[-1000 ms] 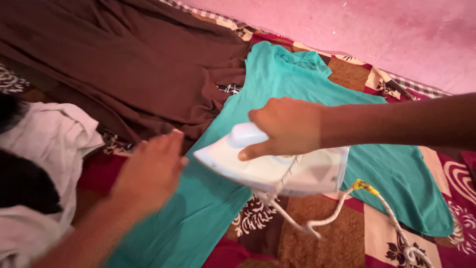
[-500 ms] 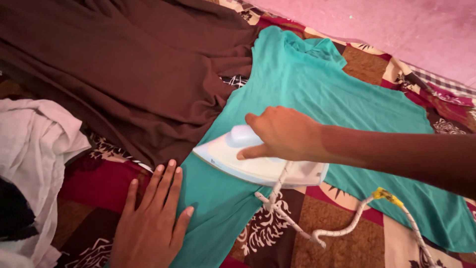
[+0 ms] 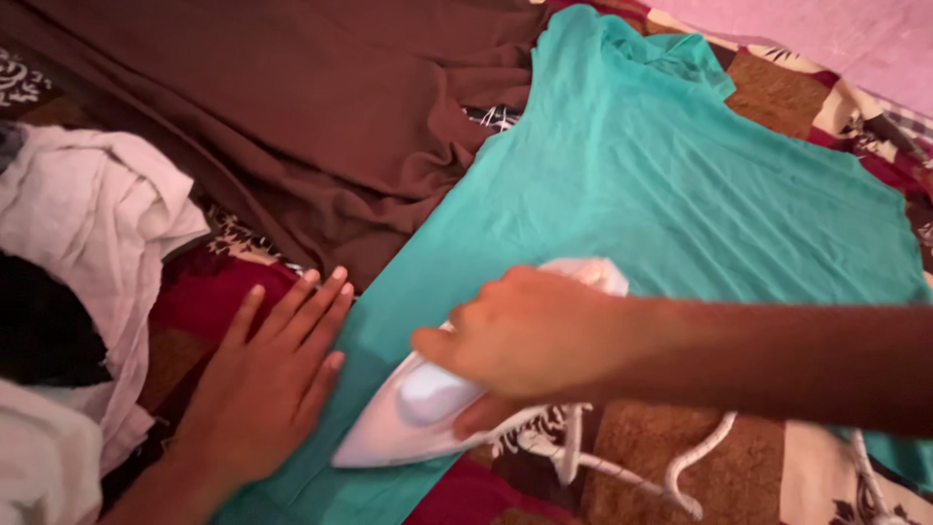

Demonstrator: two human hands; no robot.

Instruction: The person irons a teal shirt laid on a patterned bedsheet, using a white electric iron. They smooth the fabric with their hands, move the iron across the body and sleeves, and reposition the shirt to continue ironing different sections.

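Note:
A teal garment [image 3: 661, 185] lies spread flat over a patterned red and brown blanket [image 3: 768, 83]. My right hand [image 3: 530, 335] grips the handle of a white electric iron [image 3: 413, 418], whose tip points down-left on the garment's lower part. My left hand [image 3: 267, 384] lies flat with fingers together, pressing the garment's left edge beside the iron. The iron's white braided cord [image 3: 680, 467] loops over the blanket below my right forearm.
A large brown cloth [image 3: 292, 107] is bunched at the upper left, touching the teal garment. White cloth [image 3: 87, 233] with a dark piece [image 3: 44, 335] is piled at the left. A pink wall [image 3: 855, 29] runs along the top right.
The iron has slid down and to the left along the teal garment, its tip now pointing down-left. My left hand has shifted slightly up along the garment's edge.

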